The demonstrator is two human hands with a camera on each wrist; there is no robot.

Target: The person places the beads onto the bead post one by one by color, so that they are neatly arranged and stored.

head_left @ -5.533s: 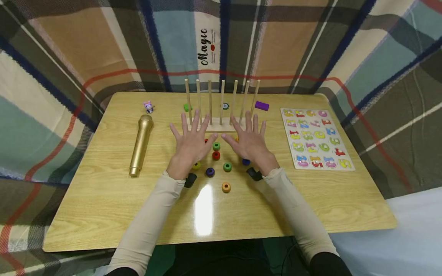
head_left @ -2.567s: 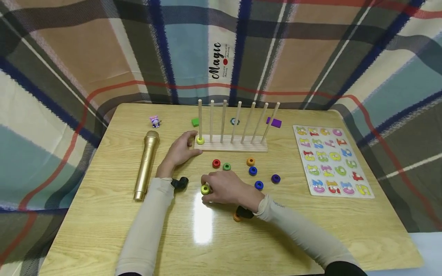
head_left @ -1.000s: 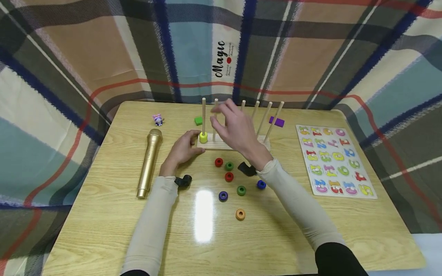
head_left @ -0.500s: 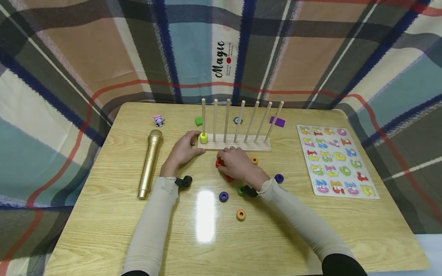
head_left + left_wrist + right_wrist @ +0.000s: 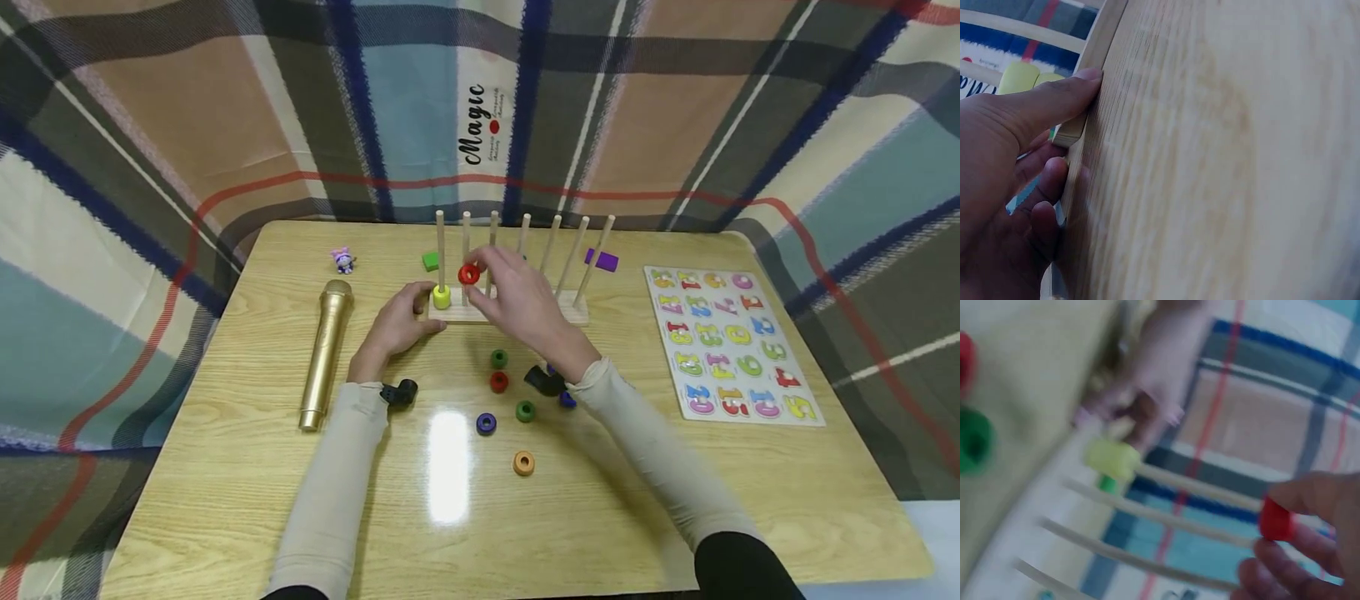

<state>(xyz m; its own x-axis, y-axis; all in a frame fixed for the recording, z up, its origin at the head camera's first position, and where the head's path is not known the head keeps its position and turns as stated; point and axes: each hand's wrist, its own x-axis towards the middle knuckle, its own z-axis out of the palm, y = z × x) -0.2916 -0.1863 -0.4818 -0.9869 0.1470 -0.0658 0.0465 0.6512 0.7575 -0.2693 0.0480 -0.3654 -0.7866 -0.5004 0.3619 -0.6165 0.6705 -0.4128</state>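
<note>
Up from the counter [image 5: 225, 433] came my right hand [image 5: 525, 304], fingers pinching a red ring [image 5: 468, 274] beside the second peg [image 5: 466, 258]; left hand [image 5: 393, 325] grips the base [image 5: 457, 313]; misaligned, I judge the ring could slip.

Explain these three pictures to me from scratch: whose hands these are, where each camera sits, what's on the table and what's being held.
No machine here: a person works with bare hands, wearing three cameras. The wide picture comes from the head; the two close-ups come from the wrists.

On the wooden table stands a peg rack with upright dowels. The left hand grips the rack's end. The right hand pinches a red ring on the second dowel, beside the yellow rings already on the first. Loose rings lie in front. There is also a gold microphone, a number puzzle board and a small figurine.
</note>
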